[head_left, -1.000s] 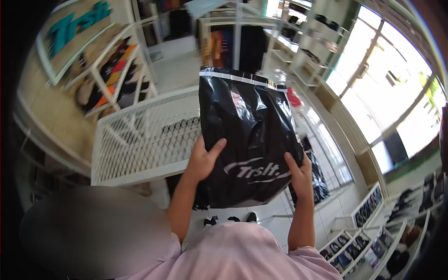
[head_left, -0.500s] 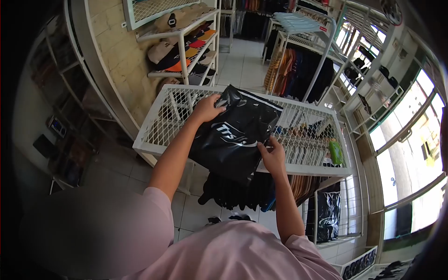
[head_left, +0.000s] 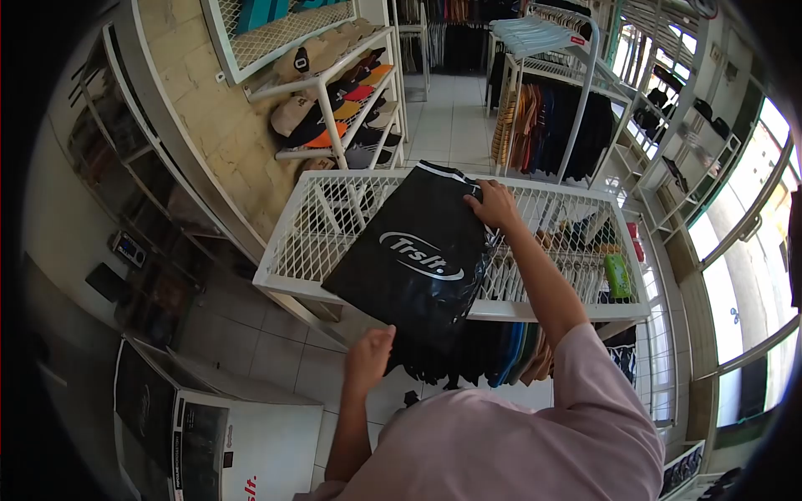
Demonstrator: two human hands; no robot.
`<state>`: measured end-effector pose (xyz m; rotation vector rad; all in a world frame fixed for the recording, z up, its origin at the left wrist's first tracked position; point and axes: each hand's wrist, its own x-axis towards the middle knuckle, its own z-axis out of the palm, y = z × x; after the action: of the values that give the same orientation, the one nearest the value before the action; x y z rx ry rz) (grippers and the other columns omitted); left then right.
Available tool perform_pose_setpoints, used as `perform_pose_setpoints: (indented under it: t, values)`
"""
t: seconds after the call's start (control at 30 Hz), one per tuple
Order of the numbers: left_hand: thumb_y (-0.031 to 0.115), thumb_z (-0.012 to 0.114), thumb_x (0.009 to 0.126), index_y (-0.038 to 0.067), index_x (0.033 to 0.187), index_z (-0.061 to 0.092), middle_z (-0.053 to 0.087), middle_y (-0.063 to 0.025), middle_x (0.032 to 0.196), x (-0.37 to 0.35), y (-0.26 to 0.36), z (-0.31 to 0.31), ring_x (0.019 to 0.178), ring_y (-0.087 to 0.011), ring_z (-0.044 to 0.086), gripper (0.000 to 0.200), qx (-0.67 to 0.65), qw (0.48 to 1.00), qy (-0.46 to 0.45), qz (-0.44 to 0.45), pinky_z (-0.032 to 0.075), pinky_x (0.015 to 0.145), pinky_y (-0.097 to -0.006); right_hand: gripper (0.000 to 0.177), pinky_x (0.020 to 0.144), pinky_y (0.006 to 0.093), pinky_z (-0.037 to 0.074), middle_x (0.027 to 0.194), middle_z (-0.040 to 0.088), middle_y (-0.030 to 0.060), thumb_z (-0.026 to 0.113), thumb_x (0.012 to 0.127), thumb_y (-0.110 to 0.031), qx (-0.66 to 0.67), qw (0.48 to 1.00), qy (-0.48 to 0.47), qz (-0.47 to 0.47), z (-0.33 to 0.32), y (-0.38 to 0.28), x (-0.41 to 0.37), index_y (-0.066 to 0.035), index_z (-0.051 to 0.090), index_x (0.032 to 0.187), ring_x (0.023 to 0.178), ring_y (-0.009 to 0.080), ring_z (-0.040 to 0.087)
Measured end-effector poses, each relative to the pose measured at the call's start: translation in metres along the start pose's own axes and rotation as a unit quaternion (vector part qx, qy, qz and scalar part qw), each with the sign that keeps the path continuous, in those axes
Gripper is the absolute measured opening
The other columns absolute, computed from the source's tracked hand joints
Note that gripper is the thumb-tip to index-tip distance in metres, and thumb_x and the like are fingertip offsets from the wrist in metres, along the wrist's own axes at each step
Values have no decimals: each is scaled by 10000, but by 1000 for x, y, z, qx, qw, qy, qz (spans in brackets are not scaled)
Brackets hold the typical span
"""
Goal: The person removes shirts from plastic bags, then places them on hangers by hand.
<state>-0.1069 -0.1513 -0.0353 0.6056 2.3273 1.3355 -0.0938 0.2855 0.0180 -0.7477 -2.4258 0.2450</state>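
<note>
A black plastic mailer bag (head_left: 401, 275) with white "Trslt." lettering lies slanted across the white mesh tabletop (head_left: 288, 271), its lower part reaching over the near edge. My right hand (head_left: 499, 206) pinches the bag's upper right side, thumb on top. Just beside the bag's lower left edge is my left hand (head_left: 368, 361), fingers curled and pressed together. Whether those fingertips grip the edge, I cannot make out.
A green packet (head_left: 616, 275) lies at the table's right end. Dark clothes (head_left: 434, 355) hang underneath. Caps fill a shelf rack (head_left: 334, 108) at the back left. A white box (head_left: 267, 442) stands low on the left, and clothes racks (head_left: 551, 125) are further back.
My left hand has left the bag's upper left and come down to its lower edge. My right hand has moved up to the upper right side. The bag lies flatter, lettering smoother.
</note>
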Motion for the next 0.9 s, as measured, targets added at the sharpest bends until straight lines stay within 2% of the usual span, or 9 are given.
perform_pose_setpoints:
  t: [0.1,0.2,0.37,0.4,0.5,0.6,0.7,0.83,0.9]
  values:
    - [330,696,1049,23,1002,645,718,-75,865,-2,6,28,748,-184,735,315,-270,962,-17,-32,554,649,-314,539,1010,512,524,1145,747,235,722,932,-477,-14,995,-97,23,2,7,20,-27,736,1229,1133,430,690]
    - [257,680,1061,33,1044,612,684,-36,909,6,16,21,783,-124,707,235,-301,953,24,13,557,664,-263,515,977,502,550,1108,758,251,734,922,-463,14,993,-118,17,-3,9,20,-20,768,1183,1075,435,715]
    - [177,707,1025,-15,1107,698,702,-20,910,57,51,-40,791,-85,656,209,-175,974,113,89,529,700,-265,459,908,509,556,1016,748,276,728,938,-424,108,991,-78,24,-34,1,-7,12,775,1075,1007,464,709]
    - [169,716,1015,-28,1143,723,725,-37,926,73,57,-55,819,-99,669,236,-137,974,137,113,533,727,-275,478,864,481,573,929,745,241,702,958,-428,127,982,-132,43,-53,-6,-13,38,749,1055,949,406,737]
    - [167,741,988,-62,1176,742,782,-118,1005,153,31,-87,867,-162,707,297,-50,969,177,168,556,797,-322,386,755,433,624,898,761,205,648,980,-310,396,870,-224,188,-65,6,-32,45,734,1103,870,321,786]
    - [174,757,972,-41,1120,766,783,-133,978,192,30,-97,813,-202,725,261,34,964,195,177,562,771,-333,278,633,389,627,851,736,152,601,984,-201,413,845,-271,204,-66,6,-53,38,703,1082,733,268,773]
    - [167,778,946,-8,1077,788,782,-143,959,208,28,-97,794,-230,735,219,110,953,206,195,570,751,-350,275,596,387,628,916,755,202,613,946,-149,314,911,-214,161,-49,3,-72,40,697,1128,627,289,755]
    - [166,802,918,13,1035,799,770,-130,886,211,7,-94,784,-233,727,192,114,942,219,229,567,737,-371,449,912,495,601,1148,732,305,689,840,-229,63,986,-122,98,-36,-18,-79,30,698,1207,1026,411,750]
    - [173,802,930,6,1056,794,762,-122,884,210,-4,-93,788,-211,707,210,104,944,205,236,548,741,-359,359,1004,541,546,1159,728,307,649,865,-189,54,972,-174,151,-34,-29,-79,12,711,1156,1141,463,694]
